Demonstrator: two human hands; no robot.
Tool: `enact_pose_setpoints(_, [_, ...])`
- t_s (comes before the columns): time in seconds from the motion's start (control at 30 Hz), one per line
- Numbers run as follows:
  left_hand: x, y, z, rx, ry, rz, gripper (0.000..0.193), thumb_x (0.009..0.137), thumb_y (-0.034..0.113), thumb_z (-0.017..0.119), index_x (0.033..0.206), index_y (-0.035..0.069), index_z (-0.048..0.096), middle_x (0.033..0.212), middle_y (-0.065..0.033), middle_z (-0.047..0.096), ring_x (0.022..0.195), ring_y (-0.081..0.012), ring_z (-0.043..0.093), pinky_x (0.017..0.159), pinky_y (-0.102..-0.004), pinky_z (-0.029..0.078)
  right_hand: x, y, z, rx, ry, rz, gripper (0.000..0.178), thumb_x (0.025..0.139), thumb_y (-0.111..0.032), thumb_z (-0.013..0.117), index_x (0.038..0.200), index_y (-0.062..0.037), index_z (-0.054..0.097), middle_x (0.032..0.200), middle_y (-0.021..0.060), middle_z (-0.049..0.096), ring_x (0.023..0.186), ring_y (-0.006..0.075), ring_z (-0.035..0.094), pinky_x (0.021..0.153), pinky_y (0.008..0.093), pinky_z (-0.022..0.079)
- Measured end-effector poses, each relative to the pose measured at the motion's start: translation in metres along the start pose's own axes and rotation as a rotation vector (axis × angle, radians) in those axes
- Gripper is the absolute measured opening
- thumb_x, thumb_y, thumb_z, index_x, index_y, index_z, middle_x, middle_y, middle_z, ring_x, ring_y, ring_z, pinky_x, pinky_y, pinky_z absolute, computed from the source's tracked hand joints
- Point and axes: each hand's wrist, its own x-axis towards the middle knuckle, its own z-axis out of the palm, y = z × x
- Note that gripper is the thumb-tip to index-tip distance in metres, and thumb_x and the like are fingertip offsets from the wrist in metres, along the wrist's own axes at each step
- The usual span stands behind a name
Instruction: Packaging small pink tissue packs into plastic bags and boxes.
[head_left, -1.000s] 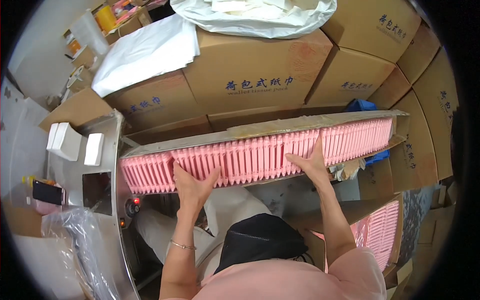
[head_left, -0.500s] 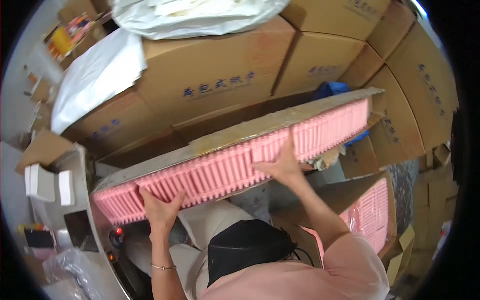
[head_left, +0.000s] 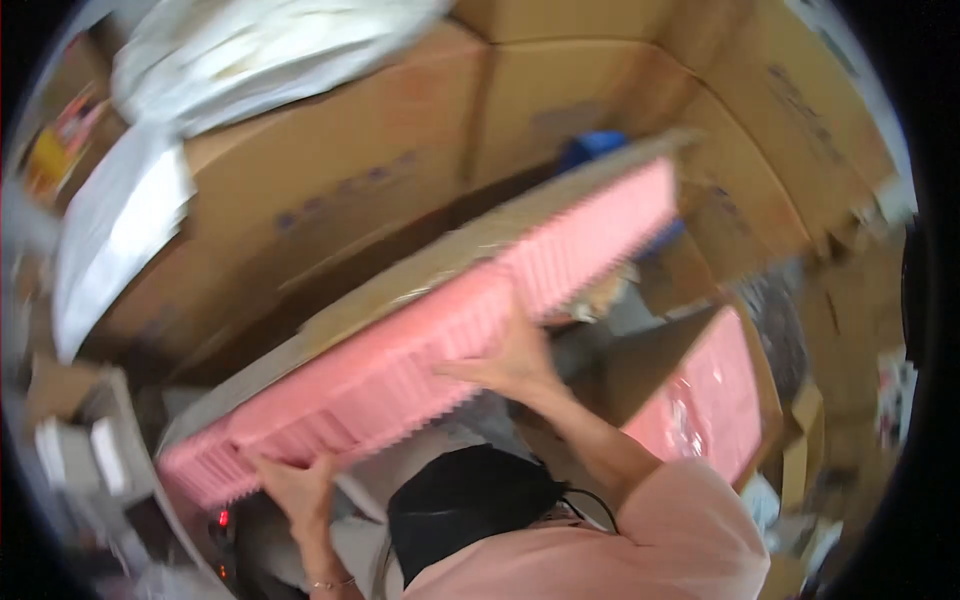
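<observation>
A long row of slim pink packs (head_left: 610,225) stands side by side on a narrow tan ledge (head_left: 410,285) running up from lower left to upper right. Between my two hands, a block of these pink packs (head_left: 375,390) juts slightly out of the row toward me. My left hand (head_left: 295,490) presses the block's near left end, thumb and fingers apart around it. The right hand (head_left: 510,360) clasps the other end, its fingers reaching up over the packs. Motion blur hides the single packs and the fingertips.
An open carton (head_left: 768,400) at the right holds more pink packs (head_left: 710,390). Large brown cartons (head_left: 390,140) are stacked behind the ledge, a white plastic sack (head_left: 250,60) on top. White blocks (head_left: 110,455) sit on a metal-edged table at the left. Something blue (head_left: 595,147) lies behind the ledge.
My view has turned, so the ledge looks steeper and things sit further left. The block between my hands now stands out further from the row, toward me.
</observation>
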Motion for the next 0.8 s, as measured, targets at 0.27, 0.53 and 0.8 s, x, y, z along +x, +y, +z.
enact_pose_setpoints(0.27, [-0.073,0.043,-0.109,0.09,0.325,-0.059,0.092,0.057,0.028,0.088,0.129,-0.005,0.04,0.112,-0.0231,0.054,0.101,-0.0394,0.059,0.088,-0.0455,0.049,-0.035,-0.025,0.012,-0.042,0.001,-0.237,0.127,0.051,-0.008,0.092,0.153,0.0058,0.017,0.146,0.0214,0.038,0.134,0.0297,0.038,0.116,0.0391,0.028])
enact_pose_setpoints(0.53, [-0.231,0.028,-0.227,-0.123,0.962,-0.373,0.09,0.062,0.011,0.085,0.134,-0.003,0.032,0.123,-0.0156,0.053,0.107,-0.0232,0.06,0.093,-0.0349,0.052,-0.124,-0.177,0.186,0.19,-0.901,-0.542,0.115,0.051,-0.021,0.094,0.143,0.0067,0.032,0.133,0.0182,0.05,0.125,0.0283,0.049,0.109,0.0378,0.037])
enact_pose_setpoints(0.8, [-0.307,-0.015,-0.318,0.207,1.105,-0.745,0.083,0.067,0.024,0.084,0.131,-0.006,0.041,0.116,-0.0203,0.062,0.101,-0.0272,0.064,0.089,-0.0388,0.052,-0.216,-0.292,0.313,-0.161,-1.294,-0.912,0.097,0.06,-0.046,0.089,0.137,-0.0051,0.046,0.127,0.0187,0.058,0.116,0.0319,0.059,0.101,0.0414,0.045])
